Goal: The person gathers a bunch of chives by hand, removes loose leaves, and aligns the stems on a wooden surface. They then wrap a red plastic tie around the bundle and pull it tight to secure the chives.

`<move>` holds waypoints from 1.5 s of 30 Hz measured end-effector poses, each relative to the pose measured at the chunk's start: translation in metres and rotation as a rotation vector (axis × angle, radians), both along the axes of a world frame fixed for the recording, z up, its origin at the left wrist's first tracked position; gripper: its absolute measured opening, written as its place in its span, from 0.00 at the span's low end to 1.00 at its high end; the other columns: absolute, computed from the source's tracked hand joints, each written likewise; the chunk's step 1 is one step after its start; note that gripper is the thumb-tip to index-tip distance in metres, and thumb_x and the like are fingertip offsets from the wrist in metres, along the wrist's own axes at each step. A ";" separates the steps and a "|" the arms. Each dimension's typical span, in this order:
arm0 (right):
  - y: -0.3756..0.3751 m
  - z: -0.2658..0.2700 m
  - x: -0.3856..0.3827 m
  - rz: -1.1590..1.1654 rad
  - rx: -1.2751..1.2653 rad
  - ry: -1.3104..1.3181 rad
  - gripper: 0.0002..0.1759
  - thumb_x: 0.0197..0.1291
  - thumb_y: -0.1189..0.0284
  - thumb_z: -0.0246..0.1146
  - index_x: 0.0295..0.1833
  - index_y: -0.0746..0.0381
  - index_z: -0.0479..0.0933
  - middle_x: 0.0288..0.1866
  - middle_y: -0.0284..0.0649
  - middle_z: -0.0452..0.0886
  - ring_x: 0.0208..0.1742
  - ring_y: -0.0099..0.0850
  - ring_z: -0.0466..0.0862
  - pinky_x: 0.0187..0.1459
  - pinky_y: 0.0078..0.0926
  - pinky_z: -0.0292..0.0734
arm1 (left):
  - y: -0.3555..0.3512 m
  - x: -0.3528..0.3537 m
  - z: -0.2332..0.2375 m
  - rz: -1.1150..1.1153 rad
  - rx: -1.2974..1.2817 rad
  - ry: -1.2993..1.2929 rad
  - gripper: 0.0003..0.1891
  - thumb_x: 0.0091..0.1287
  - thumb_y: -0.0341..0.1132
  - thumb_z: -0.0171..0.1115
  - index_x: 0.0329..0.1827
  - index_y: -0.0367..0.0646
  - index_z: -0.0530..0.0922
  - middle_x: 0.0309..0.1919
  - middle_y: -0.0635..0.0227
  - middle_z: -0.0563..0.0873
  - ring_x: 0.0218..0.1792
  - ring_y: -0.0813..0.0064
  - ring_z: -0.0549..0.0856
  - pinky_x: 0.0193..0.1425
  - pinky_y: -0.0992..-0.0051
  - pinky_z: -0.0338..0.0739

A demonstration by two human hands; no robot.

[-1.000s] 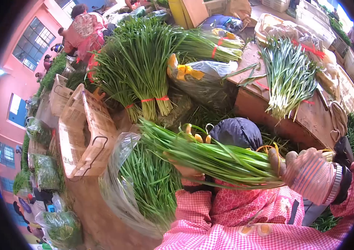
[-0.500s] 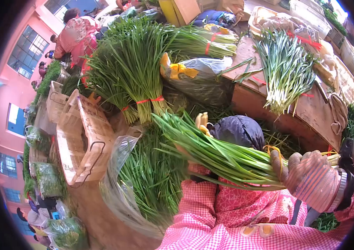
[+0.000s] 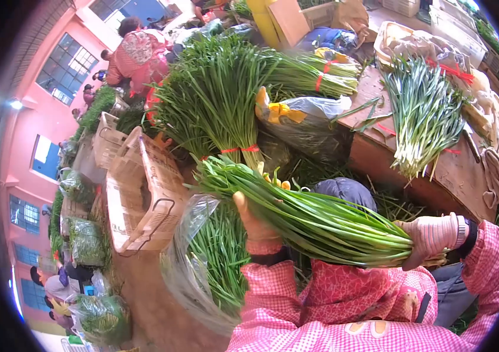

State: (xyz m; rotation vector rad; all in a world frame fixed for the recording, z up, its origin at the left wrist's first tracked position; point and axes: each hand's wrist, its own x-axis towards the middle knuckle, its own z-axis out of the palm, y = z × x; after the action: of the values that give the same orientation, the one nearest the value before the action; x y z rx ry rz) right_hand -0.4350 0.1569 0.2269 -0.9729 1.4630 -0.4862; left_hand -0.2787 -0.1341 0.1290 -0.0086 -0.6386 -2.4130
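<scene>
Bundle of long green leaves (image 3: 331, 226) held slantwise between both hands, its long axis running from leaf tips past the left hand (image 3: 256, 226) to stalk ends at the right hand (image 3: 437, 236). The left hand is part-open in a wide curve, cradling the leafy part from below, thumb on the near side, fingertips showing on the far side. The right hand, in a striped glove, is closed around the stalk end. Loose greens (image 3: 220, 255) in clear plastic (image 3: 174, 267) lie below and left of the left hand; red-banded bunches (image 3: 226, 108) stand beyond.
</scene>
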 end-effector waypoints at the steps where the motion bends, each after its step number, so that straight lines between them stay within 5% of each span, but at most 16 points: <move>1: -0.002 0.000 0.000 0.037 -0.006 0.064 0.42 0.42 0.65 0.72 0.65 0.58 0.61 0.52 0.39 0.80 0.52 0.31 0.79 0.54 0.23 0.71 | -0.004 0.005 0.004 0.012 -0.018 -0.085 0.34 0.65 0.58 0.49 0.68 0.46 0.62 0.47 0.65 0.78 0.48 0.62 0.78 0.55 0.59 0.73; 3: -0.010 0.009 0.001 0.128 -0.093 0.193 0.48 0.40 0.60 0.72 0.67 0.62 0.58 0.53 0.46 0.78 0.52 0.37 0.80 0.52 0.27 0.74 | -0.005 0.007 0.016 0.073 0.010 -0.171 0.31 0.66 0.52 0.51 0.68 0.45 0.62 0.40 0.66 0.79 0.42 0.63 0.80 0.44 0.65 0.78; 6: -0.021 -0.012 -0.002 0.084 -0.324 0.373 0.54 0.39 0.55 0.73 0.69 0.66 0.54 0.53 0.51 0.77 0.53 0.42 0.79 0.53 0.30 0.75 | 0.003 0.010 0.041 0.147 -0.013 -0.245 0.31 0.65 0.51 0.51 0.68 0.45 0.62 0.36 0.67 0.78 0.38 0.65 0.81 0.42 0.67 0.78; 8: -0.047 0.018 0.016 -0.075 -0.366 0.383 0.59 0.38 0.48 0.73 0.70 0.66 0.51 0.57 0.57 0.72 0.59 0.48 0.73 0.60 0.35 0.69 | 0.006 0.012 0.054 0.133 -0.015 -0.230 0.29 0.65 0.48 0.53 0.68 0.46 0.63 0.39 0.66 0.80 0.39 0.65 0.81 0.43 0.64 0.79; 13: -0.101 0.026 0.065 -0.211 -0.704 0.642 0.58 0.35 0.54 0.75 0.69 0.66 0.52 0.57 0.60 0.70 0.59 0.55 0.71 0.59 0.46 0.66 | 0.013 0.015 0.086 0.087 -0.058 -0.169 0.26 0.64 0.38 0.56 0.66 0.44 0.64 0.48 0.62 0.79 0.47 0.62 0.80 0.53 0.59 0.76; 16: -0.119 0.029 0.065 -0.274 -0.577 0.501 0.53 0.37 0.60 0.75 0.69 0.62 0.56 0.55 0.55 0.73 0.56 0.49 0.75 0.56 0.38 0.71 | 0.021 0.010 0.118 -0.029 -0.176 -0.104 0.34 0.59 0.34 0.61 0.68 0.41 0.58 0.61 0.60 0.70 0.57 0.64 0.73 0.63 0.60 0.68; 22: -0.111 0.009 0.048 -0.215 -0.753 0.108 0.42 0.43 0.68 0.72 0.66 0.59 0.62 0.48 0.42 0.80 0.49 0.28 0.80 0.51 0.26 0.74 | 0.025 -0.005 0.168 -0.136 -0.523 -0.039 0.50 0.50 0.41 0.68 0.73 0.40 0.46 0.65 0.46 0.64 0.65 0.56 0.67 0.70 0.58 0.59; 24: -0.109 0.002 0.044 -0.260 -0.849 0.073 0.41 0.40 0.65 0.69 0.64 0.57 0.64 0.41 0.39 0.83 0.41 0.29 0.83 0.44 0.27 0.78 | 0.031 -0.017 0.183 -0.224 -0.666 -0.065 0.53 0.50 0.41 0.68 0.74 0.40 0.42 0.66 0.43 0.62 0.63 0.55 0.70 0.68 0.57 0.63; 28: -0.093 -0.002 0.031 -0.309 -0.799 -0.168 0.42 0.38 0.69 0.69 0.65 0.56 0.64 0.40 0.35 0.82 0.39 0.26 0.81 0.42 0.24 0.77 | 0.048 -0.039 0.212 -0.514 -0.994 -0.095 0.48 0.57 0.43 0.66 0.71 0.31 0.45 0.46 0.53 0.80 0.48 0.58 0.80 0.58 0.58 0.73; 30: -0.076 0.003 0.022 -0.332 -0.730 -0.317 0.42 0.38 0.70 0.69 0.65 0.56 0.64 0.39 0.35 0.82 0.39 0.26 0.81 0.42 0.24 0.77 | 0.064 -0.062 0.212 -0.516 -0.952 -0.067 0.42 0.53 0.34 0.66 0.67 0.22 0.53 0.29 0.62 0.82 0.35 0.63 0.83 0.52 0.58 0.75; 31: -0.063 0.015 0.014 -0.316 -0.555 -0.282 0.46 0.36 0.69 0.70 0.67 0.58 0.62 0.43 0.38 0.81 0.43 0.27 0.80 0.47 0.23 0.75 | 0.070 -0.068 0.211 -0.513 -0.922 -0.066 0.39 0.55 0.33 0.64 0.66 0.23 0.55 0.30 0.61 0.82 0.36 0.63 0.83 0.54 0.57 0.74; 34: -0.034 -0.001 -0.003 -0.551 -1.010 -0.189 0.48 0.37 0.71 0.72 0.68 0.61 0.59 0.50 0.42 0.78 0.49 0.27 0.77 0.52 0.22 0.72 | 0.092 -0.080 0.221 -0.402 -0.868 -0.131 0.32 0.58 0.33 0.59 0.64 0.27 0.61 0.34 0.57 0.83 0.42 0.63 0.82 0.60 0.57 0.69; 36: 0.011 0.002 -0.017 -0.855 -0.942 -0.415 0.46 0.43 0.74 0.73 0.68 0.66 0.57 0.60 0.43 0.72 0.55 0.28 0.74 0.57 0.24 0.69 | 0.080 -0.082 0.226 -0.269 -0.761 -0.195 0.28 0.61 0.30 0.56 0.65 0.33 0.61 0.37 0.58 0.84 0.46 0.64 0.82 0.65 0.61 0.67; 38: 0.017 -0.050 -0.038 -1.265 -0.929 -0.435 0.43 0.44 0.74 0.72 0.66 0.67 0.60 0.58 0.44 0.74 0.55 0.30 0.75 0.58 0.25 0.69 | 0.063 -0.083 0.225 -0.283 -0.591 -0.212 0.29 0.61 0.28 0.56 0.66 0.34 0.60 0.37 0.61 0.84 0.47 0.66 0.82 0.68 0.61 0.65; 40: 0.019 -0.098 -0.021 -1.175 -0.804 -0.220 0.36 0.47 0.72 0.71 0.63 0.65 0.65 0.54 0.45 0.76 0.55 0.31 0.75 0.57 0.26 0.70 | 0.071 -0.090 0.226 -0.321 -0.641 -0.222 0.30 0.59 0.23 0.58 0.67 0.34 0.60 0.38 0.65 0.83 0.46 0.71 0.81 0.70 0.59 0.63; 45: 0.008 -0.104 0.055 -0.772 -0.858 -0.047 0.26 0.56 0.67 0.64 0.60 0.62 0.70 0.56 0.47 0.76 0.59 0.33 0.74 0.60 0.30 0.68 | 0.068 -0.089 0.221 -0.116 -0.497 -0.152 0.25 0.57 0.21 0.58 0.60 0.37 0.69 0.37 0.66 0.81 0.42 0.74 0.79 0.71 0.56 0.62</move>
State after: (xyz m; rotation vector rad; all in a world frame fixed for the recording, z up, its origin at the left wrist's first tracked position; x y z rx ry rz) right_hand -0.3802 0.1653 0.1226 -0.9803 1.5722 -1.7882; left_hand -0.3673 -0.0659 0.3501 -0.0713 -1.3256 -2.3149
